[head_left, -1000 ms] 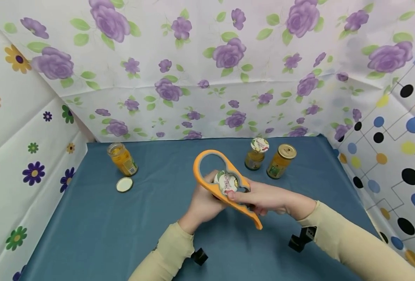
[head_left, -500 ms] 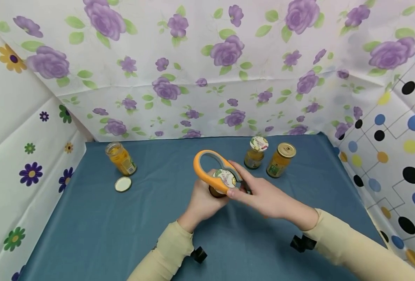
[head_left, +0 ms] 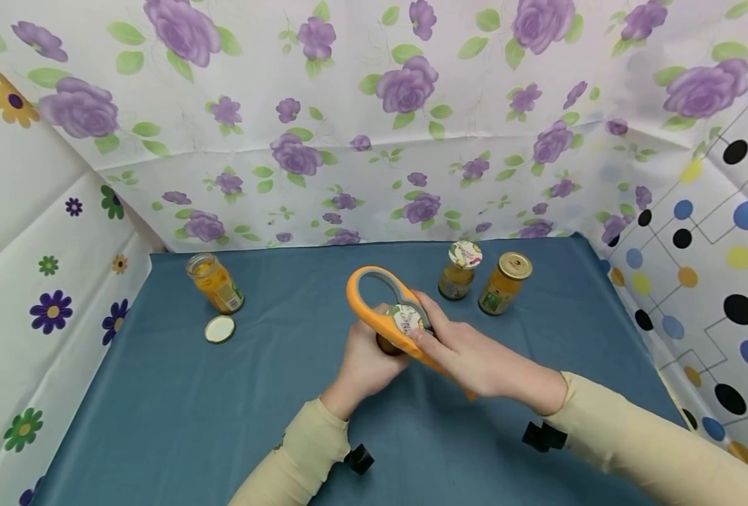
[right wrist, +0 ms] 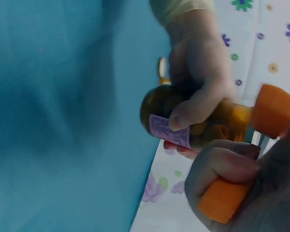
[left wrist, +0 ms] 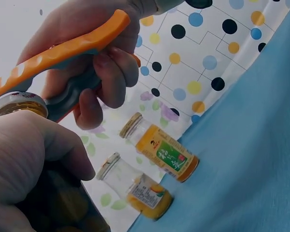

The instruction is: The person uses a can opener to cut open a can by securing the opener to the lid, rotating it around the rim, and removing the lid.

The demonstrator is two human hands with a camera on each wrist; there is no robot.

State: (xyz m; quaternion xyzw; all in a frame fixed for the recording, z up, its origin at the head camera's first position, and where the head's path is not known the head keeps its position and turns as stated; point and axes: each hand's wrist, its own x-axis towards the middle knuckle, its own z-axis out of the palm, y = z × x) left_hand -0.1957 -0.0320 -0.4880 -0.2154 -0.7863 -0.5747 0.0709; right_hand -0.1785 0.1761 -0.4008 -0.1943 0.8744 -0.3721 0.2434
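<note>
Near the middle of the head view, my left hand [head_left: 363,362] grips a glass jar [right wrist: 154,106] round its body. The jar has a white patterned lid [head_left: 405,318] and a purple label; the right wrist view shows chunky dark pieces inside. An orange-and-grey jar opener [head_left: 383,325] lies around the lid, its big loop pointing to the far left. My right hand [head_left: 475,355] holds the opener's handles, fingers curled over the orange grips in the right wrist view. In the left wrist view the toothed orange arm runs along the lid's edge. Part of the handles is hidden by my right hand.
A lidless jar of orange fruit [head_left: 221,288] stands at the back left, with a loose lid [head_left: 220,329] in front of it. At the back right stand a jar with a patterned lid [head_left: 455,277] and a gold-lidded jar [head_left: 503,287], on blue cloth [head_left: 273,422].
My right hand has shifted its hold, from below the opener to over its handles, and the handles now lie more under the palm. My left hand keeps its grip on the jar.
</note>
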